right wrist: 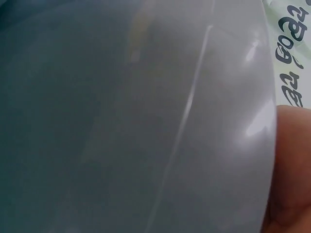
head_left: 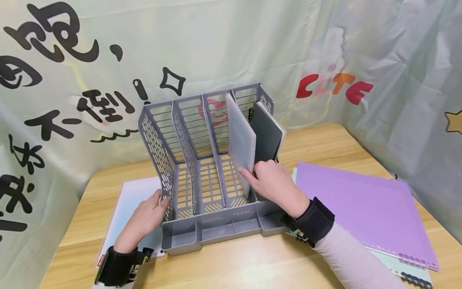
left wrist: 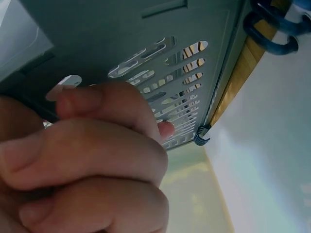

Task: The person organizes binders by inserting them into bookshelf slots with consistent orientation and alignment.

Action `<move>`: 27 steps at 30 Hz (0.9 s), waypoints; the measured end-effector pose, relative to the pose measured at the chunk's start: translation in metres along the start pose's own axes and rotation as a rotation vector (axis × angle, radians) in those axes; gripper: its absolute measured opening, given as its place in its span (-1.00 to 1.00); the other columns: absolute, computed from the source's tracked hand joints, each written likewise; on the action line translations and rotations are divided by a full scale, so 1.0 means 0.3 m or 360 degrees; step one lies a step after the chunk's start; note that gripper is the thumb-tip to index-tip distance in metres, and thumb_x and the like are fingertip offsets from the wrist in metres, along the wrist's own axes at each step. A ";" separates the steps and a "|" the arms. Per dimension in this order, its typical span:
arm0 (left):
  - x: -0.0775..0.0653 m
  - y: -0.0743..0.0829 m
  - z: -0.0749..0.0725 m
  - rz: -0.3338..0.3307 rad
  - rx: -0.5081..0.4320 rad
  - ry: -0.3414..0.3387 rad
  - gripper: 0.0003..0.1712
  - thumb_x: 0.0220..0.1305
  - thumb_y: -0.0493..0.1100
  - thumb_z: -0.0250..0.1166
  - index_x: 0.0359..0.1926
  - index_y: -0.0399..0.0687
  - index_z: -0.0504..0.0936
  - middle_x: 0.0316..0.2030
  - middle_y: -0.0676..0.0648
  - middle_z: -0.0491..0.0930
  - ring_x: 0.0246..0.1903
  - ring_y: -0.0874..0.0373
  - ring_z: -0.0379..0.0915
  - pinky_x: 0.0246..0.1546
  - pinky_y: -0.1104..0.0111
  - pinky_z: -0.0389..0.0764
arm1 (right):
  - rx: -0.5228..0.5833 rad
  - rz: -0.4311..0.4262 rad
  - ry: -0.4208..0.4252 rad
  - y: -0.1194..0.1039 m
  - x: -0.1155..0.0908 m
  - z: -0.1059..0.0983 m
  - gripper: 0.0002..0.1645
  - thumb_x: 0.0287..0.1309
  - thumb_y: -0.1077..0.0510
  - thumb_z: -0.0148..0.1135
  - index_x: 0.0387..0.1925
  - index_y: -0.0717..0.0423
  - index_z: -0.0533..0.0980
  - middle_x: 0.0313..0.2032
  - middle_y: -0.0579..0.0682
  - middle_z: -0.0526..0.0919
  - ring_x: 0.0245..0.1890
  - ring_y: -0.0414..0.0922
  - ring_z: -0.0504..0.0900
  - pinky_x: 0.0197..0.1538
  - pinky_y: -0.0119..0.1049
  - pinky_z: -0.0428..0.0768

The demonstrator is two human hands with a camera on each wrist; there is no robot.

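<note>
Wooden table (head_left: 234, 269): surface shows at 6 o'clock, before the rack.
Grey rack (head_left: 216, 216): mid-table, near edge toward the person.
Purple notebook (head_left: 353, 204): flat at 4 o'clock, near the rack.
Translucent folder (head_left: 242, 136): upright in the rack's 3 o'clock half; room on its 9 o'clock side.
Right hand (head_left: 276, 182): pinches the folder's near edge.
Left hand (head_left: 146, 214): 8 o'clock, curled round the rack's side.
</note>
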State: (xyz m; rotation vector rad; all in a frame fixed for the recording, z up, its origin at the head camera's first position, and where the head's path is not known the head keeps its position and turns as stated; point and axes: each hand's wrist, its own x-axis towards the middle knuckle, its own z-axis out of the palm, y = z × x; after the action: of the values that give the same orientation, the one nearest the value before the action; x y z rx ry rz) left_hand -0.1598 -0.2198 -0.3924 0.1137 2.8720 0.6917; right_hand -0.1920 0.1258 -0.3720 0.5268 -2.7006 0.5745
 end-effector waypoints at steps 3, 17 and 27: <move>-0.008 -0.001 -0.005 0.0010 -0.0012 0.0030 -0.17 0.52 0.24 -0.37 0.43 -0.36 0.11 0.24 -0.45 0.28 0.15 -0.39 0.24 0.03 -0.15 0.33 | 0.0003 -0.0019 -0.0024 0.000 -0.008 -0.002 -0.27 0.32 -0.24 0.03 -0.93 -0.10 0.20 -0.88 -0.26 0.05 -0.88 -0.21 0.22 -0.75 -0.32 0.10; -0.061 -0.052 -0.043 -0.0035 -0.0001 0.0148 -0.20 0.45 0.37 -0.44 0.14 -0.15 0.38 -0.68 -0.01 0.45 -0.64 0.13 0.40 -0.52 0.24 0.40 | 0.0041 -0.0096 -0.0078 -0.054 -0.061 -0.039 -0.29 0.32 -0.19 0.08 -0.90 -0.11 0.13 -0.84 -0.29 -0.06 -0.85 -0.28 0.07 -0.71 -0.37 -0.02; -0.134 -0.173 -0.061 -0.0231 0.0078 0.0135 -0.06 0.33 0.46 -0.18 0.21 -0.33 0.36 -0.39 -0.15 0.62 -0.38 0.02 0.54 -0.39 0.14 0.51 | 0.0087 -0.0291 -0.0120 -0.184 -0.111 -0.026 -0.38 0.30 -0.18 0.10 -0.84 -0.18 0.17 -0.83 -0.35 0.03 -0.83 -0.39 0.09 -0.76 -0.46 0.10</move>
State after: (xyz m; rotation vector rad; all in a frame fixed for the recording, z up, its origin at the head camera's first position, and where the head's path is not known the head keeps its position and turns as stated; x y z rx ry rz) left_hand -0.1255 -0.2787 -0.3936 -0.1195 2.9417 0.6132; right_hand -0.1380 0.0917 -0.3604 0.8155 -2.6747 0.5900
